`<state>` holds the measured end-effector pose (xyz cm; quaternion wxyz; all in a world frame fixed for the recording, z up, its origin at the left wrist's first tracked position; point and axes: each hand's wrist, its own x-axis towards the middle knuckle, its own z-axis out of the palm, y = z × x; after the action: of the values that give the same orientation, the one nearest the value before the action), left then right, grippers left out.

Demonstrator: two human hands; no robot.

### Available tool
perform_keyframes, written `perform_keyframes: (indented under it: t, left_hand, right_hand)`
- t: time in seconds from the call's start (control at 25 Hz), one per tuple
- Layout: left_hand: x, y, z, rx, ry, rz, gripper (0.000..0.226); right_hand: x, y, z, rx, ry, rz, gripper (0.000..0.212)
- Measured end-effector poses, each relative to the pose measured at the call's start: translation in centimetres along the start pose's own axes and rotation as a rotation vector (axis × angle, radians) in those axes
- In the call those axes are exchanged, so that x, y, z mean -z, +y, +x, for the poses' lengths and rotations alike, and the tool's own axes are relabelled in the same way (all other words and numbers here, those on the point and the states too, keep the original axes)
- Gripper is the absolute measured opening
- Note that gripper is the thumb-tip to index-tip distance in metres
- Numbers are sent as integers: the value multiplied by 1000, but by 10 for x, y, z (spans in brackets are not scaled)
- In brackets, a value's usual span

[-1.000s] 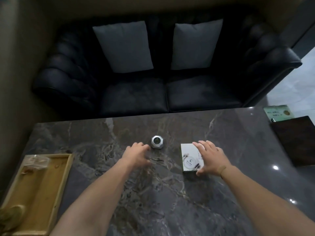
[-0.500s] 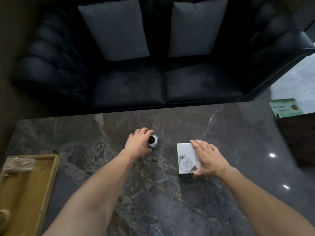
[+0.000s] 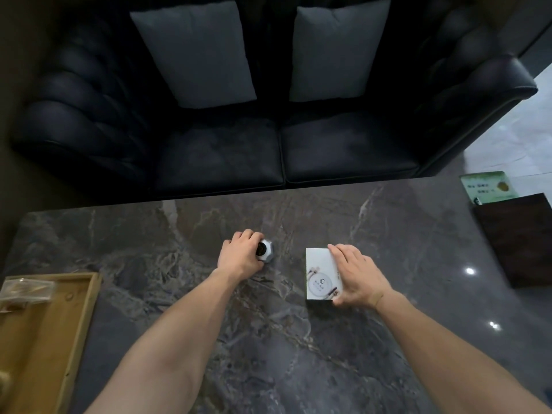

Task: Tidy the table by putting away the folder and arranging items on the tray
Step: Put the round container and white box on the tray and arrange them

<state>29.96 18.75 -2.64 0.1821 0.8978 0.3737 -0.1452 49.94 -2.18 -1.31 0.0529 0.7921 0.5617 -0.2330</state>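
A small silver faceted object with a dark round top (image 3: 265, 250) sits mid-table, and my left hand (image 3: 240, 254) is closed around its left side. To its right lies a flat white box with a printed circle (image 3: 320, 273); my right hand (image 3: 357, 276) grips its right edge, fingers over the top and thumb at the near corner. A wooden tray (image 3: 74, 318) rests at the table's left edge with a clear packet (image 3: 25, 290) in its far corner. A dark brown folder (image 3: 519, 237) lies at the far right of the table.
The table is dark grey marble (image 3: 268, 354). A green card (image 3: 484, 186) lies beyond the folder. A black sofa (image 3: 268, 144) with two grey cushions stands just behind the table's far edge. A pale object (image 3: 3, 380) shows at the tray's near left.
My left hand reached forward and closed on the silver object, which sat free before. My right hand stayed on the white box and tightened at its right edge.
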Motion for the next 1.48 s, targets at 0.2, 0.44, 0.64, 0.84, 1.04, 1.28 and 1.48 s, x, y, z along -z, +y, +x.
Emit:
perform_keyframes:
  t: [0.2, 0.44, 0.64, 0.84, 1.04, 1.28, 1.48]
  left_hand:
    - [0, 11, -30, 85, -13, -61, 58]
    - [7, 23, -75, 101, -11, -78, 56]
    - [10, 32, -111, 115, 7, -89, 57]
    - [10, 31, -147, 103, 79, -134, 61]
    - [2, 22, -190, 146, 128, -204, 63]
    - [-1, -11, -250, 230, 205, -251, 60]
    - [-1, -55, -302, 327, 251, -256, 61]
  right_hand:
    - [1, -15, -13, -36, 25, 10, 122]
    - [21, -23, -42, -21, 94, 2, 122]
    - [38, -19, -76, 5, 137, 1, 122]
    - [38, -15, -107, 48, 167, -3, 127]
    - [33, -24, -122, 126, 156, -28, 128]
    - [33, -69, -117, 283, 129, -60, 128]
    - [35, -133, -107, 392, 125, -111, 127]
